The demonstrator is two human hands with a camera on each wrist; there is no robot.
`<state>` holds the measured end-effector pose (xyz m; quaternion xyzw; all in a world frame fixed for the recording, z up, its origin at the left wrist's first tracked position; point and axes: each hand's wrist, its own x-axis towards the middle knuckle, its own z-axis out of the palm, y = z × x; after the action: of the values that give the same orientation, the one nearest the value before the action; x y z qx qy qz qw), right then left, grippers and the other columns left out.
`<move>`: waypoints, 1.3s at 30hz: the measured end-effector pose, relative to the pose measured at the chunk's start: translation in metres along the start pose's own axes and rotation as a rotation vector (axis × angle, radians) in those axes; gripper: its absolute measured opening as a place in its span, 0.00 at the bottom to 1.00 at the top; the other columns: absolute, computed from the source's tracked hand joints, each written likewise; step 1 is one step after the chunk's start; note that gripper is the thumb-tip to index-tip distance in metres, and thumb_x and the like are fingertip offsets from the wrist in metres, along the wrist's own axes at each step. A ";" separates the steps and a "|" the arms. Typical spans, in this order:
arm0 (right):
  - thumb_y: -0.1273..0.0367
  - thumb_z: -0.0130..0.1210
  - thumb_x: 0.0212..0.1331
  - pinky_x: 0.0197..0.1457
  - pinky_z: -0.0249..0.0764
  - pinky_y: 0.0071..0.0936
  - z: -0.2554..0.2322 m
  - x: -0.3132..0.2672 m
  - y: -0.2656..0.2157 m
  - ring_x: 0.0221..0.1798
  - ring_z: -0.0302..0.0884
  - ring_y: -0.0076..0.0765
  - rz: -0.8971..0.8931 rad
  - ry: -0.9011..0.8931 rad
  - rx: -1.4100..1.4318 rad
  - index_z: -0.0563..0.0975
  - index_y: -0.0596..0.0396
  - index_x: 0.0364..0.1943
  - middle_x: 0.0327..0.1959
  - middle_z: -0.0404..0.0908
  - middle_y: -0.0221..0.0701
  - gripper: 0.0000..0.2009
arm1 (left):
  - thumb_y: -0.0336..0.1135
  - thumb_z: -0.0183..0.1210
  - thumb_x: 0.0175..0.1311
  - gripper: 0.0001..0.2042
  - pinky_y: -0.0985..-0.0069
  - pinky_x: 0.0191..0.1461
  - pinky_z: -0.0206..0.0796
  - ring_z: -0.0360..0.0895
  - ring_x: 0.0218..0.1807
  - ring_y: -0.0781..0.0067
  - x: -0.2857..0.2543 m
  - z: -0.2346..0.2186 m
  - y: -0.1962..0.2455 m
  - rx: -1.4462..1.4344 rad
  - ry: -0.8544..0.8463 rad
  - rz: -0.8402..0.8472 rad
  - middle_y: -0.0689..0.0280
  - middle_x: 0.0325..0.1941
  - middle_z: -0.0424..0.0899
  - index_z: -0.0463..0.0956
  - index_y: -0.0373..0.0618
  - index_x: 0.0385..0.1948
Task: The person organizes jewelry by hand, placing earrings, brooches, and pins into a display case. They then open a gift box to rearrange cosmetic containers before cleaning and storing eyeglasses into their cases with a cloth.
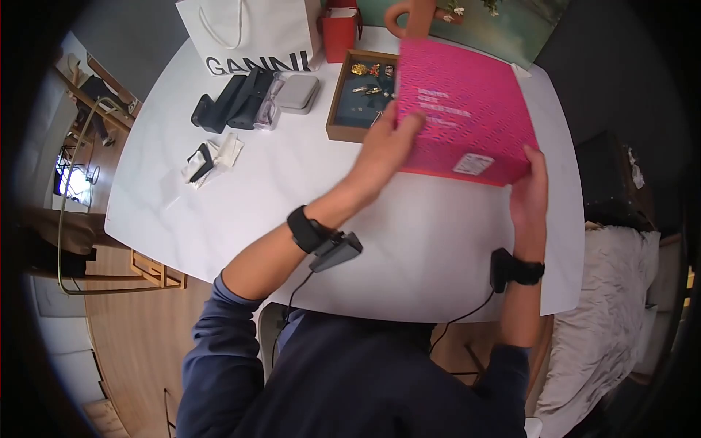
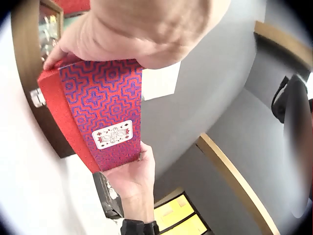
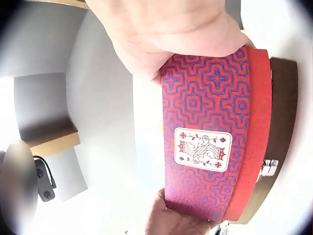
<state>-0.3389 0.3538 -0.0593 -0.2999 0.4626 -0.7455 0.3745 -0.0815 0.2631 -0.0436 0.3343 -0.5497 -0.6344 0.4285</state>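
A pink-red patterned cardboard box (image 1: 467, 102) is held between both hands over the back right of the table. My left hand (image 1: 391, 142) grips its left edge, thumb over the top face. My right hand (image 1: 531, 182) holds the near right corner. White lettering and a small white label show on the top face. In the right wrist view, the box's side (image 3: 200, 107) carries a blue maze pattern and a playing-card picture, with a plain red band along one edge. A shallow wooden case (image 1: 347, 133) with small jewellery pieces lies partly hidden behind the box.
A white paper bag (image 1: 255, 33) and a red box (image 1: 339, 33) stand at the back. Dark cases (image 1: 244, 95), clear-framed glasses (image 1: 270, 106) and a grey case (image 1: 299, 95) lie left of centre. Small packets (image 1: 226, 153) lie nearer on the white table (image 1: 292, 175).
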 end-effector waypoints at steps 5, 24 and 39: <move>0.64 0.54 0.68 0.67 0.67 0.30 0.061 0.009 0.012 0.59 0.77 0.30 0.053 -0.088 0.002 0.77 0.58 0.59 0.56 0.82 0.30 0.19 | 0.52 0.49 0.76 0.23 0.74 0.59 0.62 0.77 0.49 0.77 0.006 -0.037 0.022 0.023 0.079 -0.121 0.68 0.51 0.84 0.76 0.44 0.58; 0.62 0.46 0.69 0.73 0.59 0.27 0.093 0.030 0.024 0.68 0.71 0.34 -0.249 0.014 0.025 0.67 0.65 0.73 0.67 0.76 0.37 0.30 | 0.50 0.47 0.79 0.23 0.73 0.74 0.54 0.71 0.66 0.73 0.021 -0.040 0.037 -0.151 0.119 0.062 0.67 0.65 0.78 0.73 0.42 0.63; 0.61 0.37 0.73 0.76 0.54 0.25 0.101 0.025 0.026 0.70 0.69 0.33 -0.349 0.058 -0.059 0.68 0.62 0.73 0.71 0.74 0.40 0.29 | 0.49 0.45 0.79 0.34 0.75 0.79 0.46 0.63 0.75 0.70 0.036 -0.043 0.024 -0.121 0.147 0.328 0.59 0.76 0.68 0.52 0.34 0.78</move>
<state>-0.2648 0.2778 -0.0409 -0.3648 0.4360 -0.7936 0.2167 -0.0536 0.2120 -0.0260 0.2594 -0.5249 -0.5616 0.5846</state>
